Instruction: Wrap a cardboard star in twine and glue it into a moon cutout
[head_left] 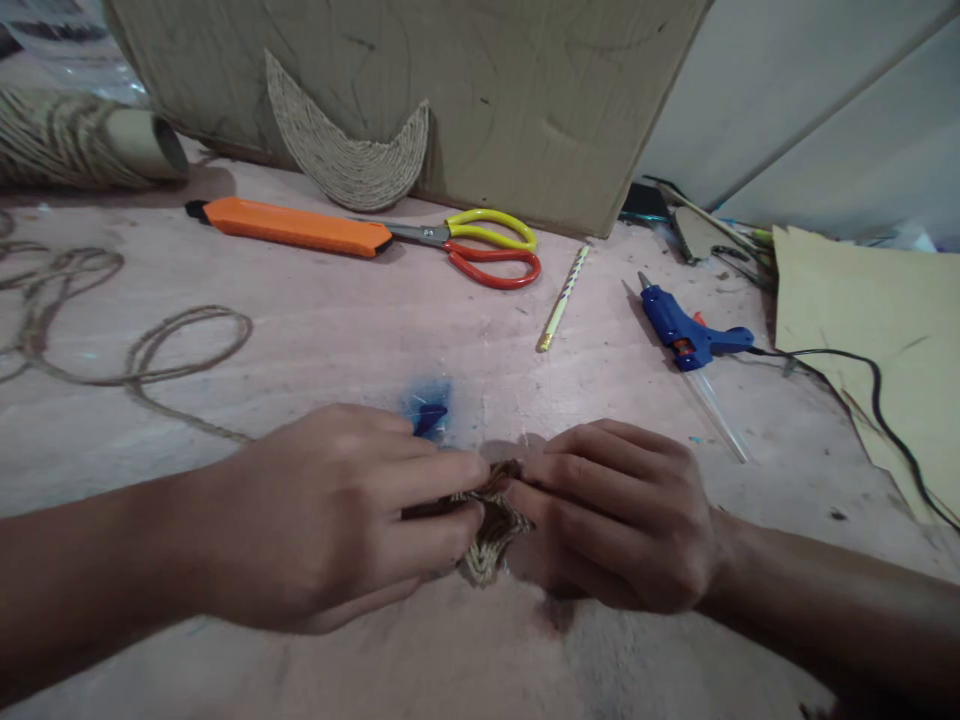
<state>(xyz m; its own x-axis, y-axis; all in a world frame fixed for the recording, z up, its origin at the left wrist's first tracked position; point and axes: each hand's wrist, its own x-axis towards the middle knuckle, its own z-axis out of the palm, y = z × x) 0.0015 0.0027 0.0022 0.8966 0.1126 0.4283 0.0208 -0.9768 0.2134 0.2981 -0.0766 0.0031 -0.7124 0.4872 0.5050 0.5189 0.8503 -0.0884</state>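
My left hand (337,510) and my right hand (622,510) meet low in the middle of the head view, both with fingers pinched on a small piece wrapped in jute twine (491,530). The piece lies between the fingertips, just above the pinkish table (375,330). Most of it is hidden by my fingers. A small blue thing (429,415) sits on a blue stain right behind my left fingers.
Behind: an orange utility knife (292,226), yellow-and-red scissors (480,245), a pencil (564,297), a blue glue gun (686,330) with black cord. A twine crescent (349,150) leans on a cardboard sheet (487,90). Loose twine (150,345) and a twine roll (82,140) lie left; cardboard (877,330) lies right.
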